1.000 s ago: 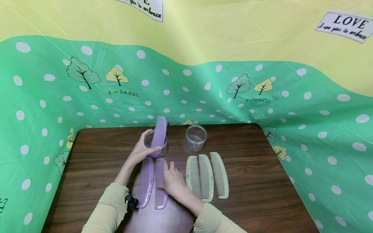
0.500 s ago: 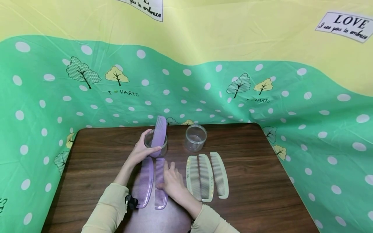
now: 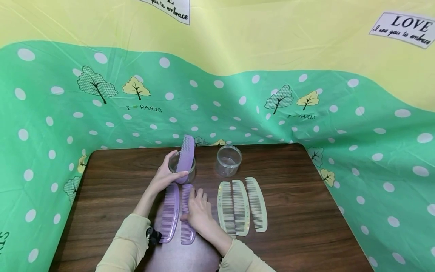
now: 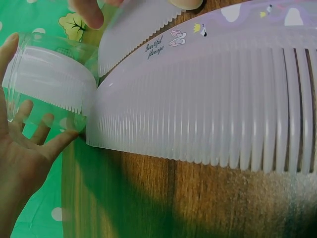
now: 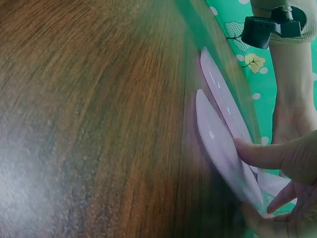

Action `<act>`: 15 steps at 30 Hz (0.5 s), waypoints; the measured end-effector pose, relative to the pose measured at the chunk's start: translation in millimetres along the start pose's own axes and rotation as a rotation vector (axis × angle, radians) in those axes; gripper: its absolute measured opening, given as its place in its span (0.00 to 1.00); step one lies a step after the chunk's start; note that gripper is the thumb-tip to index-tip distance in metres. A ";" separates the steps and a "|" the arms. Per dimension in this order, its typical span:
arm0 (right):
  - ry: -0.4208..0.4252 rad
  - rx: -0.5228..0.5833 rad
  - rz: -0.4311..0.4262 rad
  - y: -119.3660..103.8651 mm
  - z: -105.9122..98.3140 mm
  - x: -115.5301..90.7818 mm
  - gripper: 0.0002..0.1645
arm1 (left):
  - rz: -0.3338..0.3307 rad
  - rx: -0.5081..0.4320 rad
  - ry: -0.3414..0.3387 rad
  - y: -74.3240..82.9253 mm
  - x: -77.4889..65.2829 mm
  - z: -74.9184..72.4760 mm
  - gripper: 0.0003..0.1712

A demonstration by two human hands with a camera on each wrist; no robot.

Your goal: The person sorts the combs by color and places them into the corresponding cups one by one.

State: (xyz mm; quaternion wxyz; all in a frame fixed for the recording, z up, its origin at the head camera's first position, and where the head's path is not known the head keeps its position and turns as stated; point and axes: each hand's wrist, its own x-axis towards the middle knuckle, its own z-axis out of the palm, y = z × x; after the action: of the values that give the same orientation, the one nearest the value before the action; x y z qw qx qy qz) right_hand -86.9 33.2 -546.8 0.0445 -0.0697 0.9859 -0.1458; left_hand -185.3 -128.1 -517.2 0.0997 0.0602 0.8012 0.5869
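Note:
My left hand (image 3: 165,177) is wrapped around a clear jar (image 3: 192,173) near the table's far edge. A purple comb (image 3: 186,153) stands tilted in that jar, its upper half above the rim. With thumb and fingers on opposite edges, my right hand (image 3: 200,213) grips a second purple comb (image 3: 187,234) on the table; its fingers partly cover it. Left of it lies a third purple comb (image 3: 169,213), which fills much of the left wrist view, its printed spine (image 4: 163,47) showing. In the right wrist view, the thumb (image 5: 262,154) touches the gripped comb (image 5: 220,136).
A second clear jar (image 3: 228,162) stands to the right of the first. Pale green combs (image 3: 240,207) lie side by side right of my right hand, one (image 3: 256,206) slightly apart. Patterned green cloth (image 3: 217,109) rises behind the brown wooden table (image 3: 299,211).
My right hand has shifted very slightly, its fingers a little more bent over the comb. The left hand, the jars and the other combs stay where they were.

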 end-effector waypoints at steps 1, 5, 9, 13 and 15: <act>-0.002 0.003 0.001 0.1 0.1 0.4 0.71 | -0.001 0.002 -0.001 0.0 0.0 0.0 0.56; -0.008 0.034 0.007 1.1 -0.2 2.6 0.72 | -0.003 0.002 0.001 0.1 0.2 0.0 0.56; -0.036 0.046 0.017 3.6 1.0 4.1 0.74 | -0.003 0.001 0.003 0.7 0.1 -0.2 0.56; -0.073 0.069 0.025 6.7 0.7 5.1 0.75 | -0.009 0.002 -0.001 1.6 -0.7 -0.5 0.56; -0.090 0.108 0.029 8.9 -0.5 6.0 0.74 | -0.011 0.004 -0.002 1.7 -1.1 -0.6 0.56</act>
State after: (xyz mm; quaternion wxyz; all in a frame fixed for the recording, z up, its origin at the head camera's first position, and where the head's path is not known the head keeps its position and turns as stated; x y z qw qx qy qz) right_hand -93.9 40.8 -549.3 0.0946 -0.0593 0.9745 -0.1949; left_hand -184.4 -128.4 -515.4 0.1036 0.0569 0.8027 0.5846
